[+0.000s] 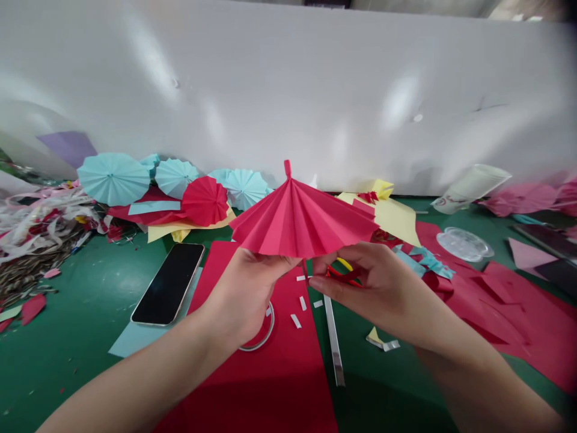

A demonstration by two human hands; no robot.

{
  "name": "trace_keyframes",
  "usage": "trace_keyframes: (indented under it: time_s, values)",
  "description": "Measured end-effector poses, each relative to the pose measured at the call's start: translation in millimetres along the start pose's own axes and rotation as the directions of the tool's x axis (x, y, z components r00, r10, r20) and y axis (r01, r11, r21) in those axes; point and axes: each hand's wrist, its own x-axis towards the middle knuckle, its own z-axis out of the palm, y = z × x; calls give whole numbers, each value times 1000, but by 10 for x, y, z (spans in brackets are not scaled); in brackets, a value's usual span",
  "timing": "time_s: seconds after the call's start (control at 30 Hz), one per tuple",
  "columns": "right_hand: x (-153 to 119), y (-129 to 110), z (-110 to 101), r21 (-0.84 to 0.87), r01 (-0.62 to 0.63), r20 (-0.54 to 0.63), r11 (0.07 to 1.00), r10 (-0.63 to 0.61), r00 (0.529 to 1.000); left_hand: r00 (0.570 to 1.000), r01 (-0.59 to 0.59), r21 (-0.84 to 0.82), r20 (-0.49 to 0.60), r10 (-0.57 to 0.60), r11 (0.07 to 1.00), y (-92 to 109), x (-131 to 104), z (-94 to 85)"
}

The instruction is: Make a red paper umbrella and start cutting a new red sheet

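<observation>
A pleated red paper umbrella (295,222) is held up in the middle, with a small rolled tip on top. My left hand (246,288) grips it from below on the left; its fingertips are hidden under the paper. Beneath the right side, my right hand (365,276) is closed around red-and-yellow handled scissors (345,270), its thumb and finger close to the thin red stem under the umbrella. Below lie a red paper sheet (270,391), small white strips (296,321), a tape roll (270,328) and a metal ruler (333,343).
A black phone (169,282) lies at left on light blue paper. Behind stand blue fans (112,178) and a red fan (205,201). Twine and ribbon scraps (36,222) pile up far left. On the right are a paper cup (471,187), a clear lid (464,243) and red sheets (505,300).
</observation>
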Motion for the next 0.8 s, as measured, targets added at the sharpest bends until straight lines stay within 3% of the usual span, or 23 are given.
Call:
trace_keyframes:
  time_s: [0.33,0.53,0.8]
  values:
    - [-3,11,16,-37,16,-6,999,-16,1000,999,-8,-14,-32,7,1000,-49,2,-4]
    - [-4,-30,50,-93,43,-27,995,-46,999,997,32,119,-77,-23,992,-1,-14,30]
    - [-18,-56,174,-340,126,-162,932,-190,968,997,-13,19,-74,15,1000,-45,-18,57]
